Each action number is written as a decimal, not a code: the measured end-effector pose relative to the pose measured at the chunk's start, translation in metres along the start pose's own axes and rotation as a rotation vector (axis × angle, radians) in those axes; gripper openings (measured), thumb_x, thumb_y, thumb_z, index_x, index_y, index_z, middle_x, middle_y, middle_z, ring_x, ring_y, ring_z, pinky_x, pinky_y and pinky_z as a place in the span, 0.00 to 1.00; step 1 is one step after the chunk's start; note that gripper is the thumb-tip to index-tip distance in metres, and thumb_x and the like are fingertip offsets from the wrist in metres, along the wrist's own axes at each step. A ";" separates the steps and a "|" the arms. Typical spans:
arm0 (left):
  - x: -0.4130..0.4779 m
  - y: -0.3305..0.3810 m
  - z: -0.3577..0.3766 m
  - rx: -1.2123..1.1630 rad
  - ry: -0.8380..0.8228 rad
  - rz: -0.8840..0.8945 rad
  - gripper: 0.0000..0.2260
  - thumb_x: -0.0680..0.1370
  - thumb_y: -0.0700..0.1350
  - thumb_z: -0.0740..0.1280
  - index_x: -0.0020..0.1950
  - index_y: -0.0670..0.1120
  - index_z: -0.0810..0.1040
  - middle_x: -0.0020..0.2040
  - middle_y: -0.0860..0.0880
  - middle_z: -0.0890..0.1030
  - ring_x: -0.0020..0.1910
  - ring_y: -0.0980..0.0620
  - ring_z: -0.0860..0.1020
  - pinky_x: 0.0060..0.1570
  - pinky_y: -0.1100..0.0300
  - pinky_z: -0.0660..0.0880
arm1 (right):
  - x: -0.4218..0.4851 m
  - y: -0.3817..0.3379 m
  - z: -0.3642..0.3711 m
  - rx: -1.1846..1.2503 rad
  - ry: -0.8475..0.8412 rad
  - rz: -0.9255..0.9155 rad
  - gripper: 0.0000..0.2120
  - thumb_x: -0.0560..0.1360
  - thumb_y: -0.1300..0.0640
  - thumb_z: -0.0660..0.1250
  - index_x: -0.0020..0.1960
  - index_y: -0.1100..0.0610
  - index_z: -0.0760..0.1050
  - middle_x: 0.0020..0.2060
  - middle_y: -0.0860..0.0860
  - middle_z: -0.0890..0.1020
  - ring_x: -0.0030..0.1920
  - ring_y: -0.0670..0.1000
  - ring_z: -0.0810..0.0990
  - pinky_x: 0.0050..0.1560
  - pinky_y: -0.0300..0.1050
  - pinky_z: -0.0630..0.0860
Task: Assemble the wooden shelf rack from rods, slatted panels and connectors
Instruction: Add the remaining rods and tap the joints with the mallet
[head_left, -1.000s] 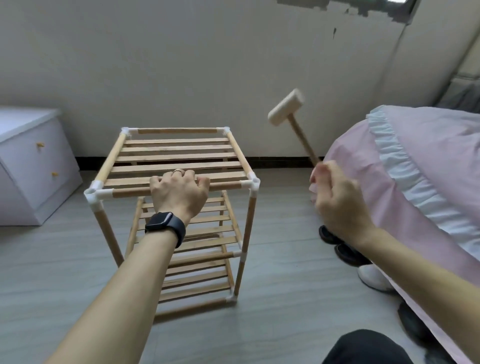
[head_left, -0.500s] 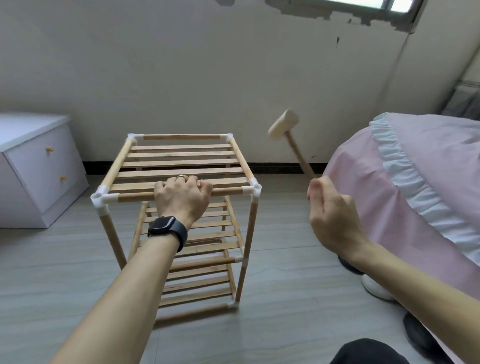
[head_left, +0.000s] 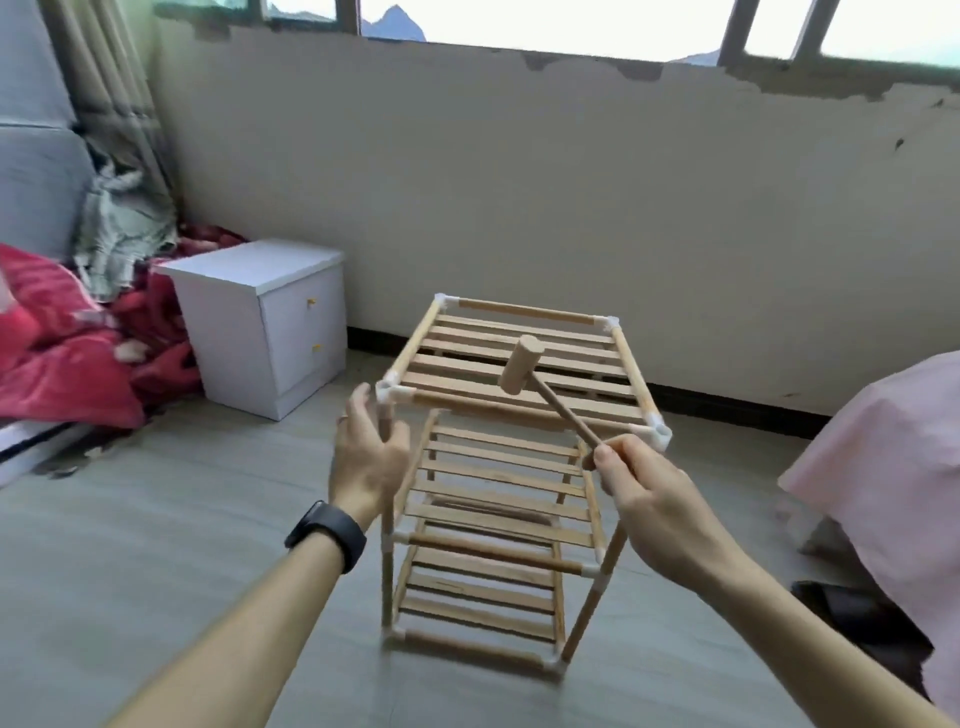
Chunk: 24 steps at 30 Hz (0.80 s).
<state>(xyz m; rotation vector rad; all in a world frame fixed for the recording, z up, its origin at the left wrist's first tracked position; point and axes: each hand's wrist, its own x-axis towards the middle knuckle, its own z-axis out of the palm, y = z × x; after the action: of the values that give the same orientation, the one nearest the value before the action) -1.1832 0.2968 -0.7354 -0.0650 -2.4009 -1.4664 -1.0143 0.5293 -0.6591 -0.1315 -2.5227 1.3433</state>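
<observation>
A white nightstand (head_left: 249, 312) and red blanket (head_left: 62, 353) sit left of the left hand (head_left: 366, 457); pink bedding (head_left: 893, 467), right of the right hand (head_left: 654, 499).

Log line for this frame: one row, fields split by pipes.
rack: upright on floor, three shelves in | left hand: open, at front-left post | right hand: grips mallet, head over top shelf

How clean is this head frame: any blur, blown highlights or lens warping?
Head view: motion blur smears the left hand and the near-left post of the rack, so its grip there is unreadable; the right hand and mallet read sharper; the windows are blown out, their bars splayed by wide-angle distortion; daylight is soft, shadows faint.
</observation>
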 end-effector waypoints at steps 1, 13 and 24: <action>-0.001 -0.008 -0.001 -0.036 -0.143 -0.065 0.16 0.85 0.52 0.58 0.72 0.51 0.68 0.55 0.50 0.79 0.47 0.50 0.78 0.42 0.55 0.76 | 0.008 -0.007 0.011 -0.013 -0.046 -0.033 0.11 0.85 0.52 0.58 0.50 0.54 0.77 0.34 0.51 0.78 0.29 0.44 0.73 0.30 0.40 0.73; -0.029 -0.011 -0.007 0.016 -0.316 0.257 0.22 0.80 0.63 0.57 0.63 0.51 0.77 0.51 0.50 0.85 0.49 0.51 0.84 0.49 0.49 0.82 | 0.016 -0.031 0.045 -0.411 -0.088 -0.283 0.10 0.86 0.52 0.56 0.48 0.47 0.72 0.27 0.46 0.79 0.24 0.46 0.74 0.24 0.35 0.65; -0.034 -0.007 -0.007 0.010 -0.338 0.261 0.22 0.80 0.61 0.59 0.67 0.50 0.77 0.55 0.50 0.85 0.52 0.49 0.84 0.51 0.47 0.82 | 0.003 -0.024 0.032 -0.108 0.128 -0.288 0.10 0.85 0.53 0.59 0.50 0.51 0.76 0.29 0.45 0.79 0.23 0.44 0.71 0.22 0.35 0.64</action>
<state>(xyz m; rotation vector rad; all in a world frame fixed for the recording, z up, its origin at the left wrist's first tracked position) -1.1513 0.2917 -0.7487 -0.6459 -2.5336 -1.4123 -1.0246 0.4912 -0.6556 0.1167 -2.3968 1.0538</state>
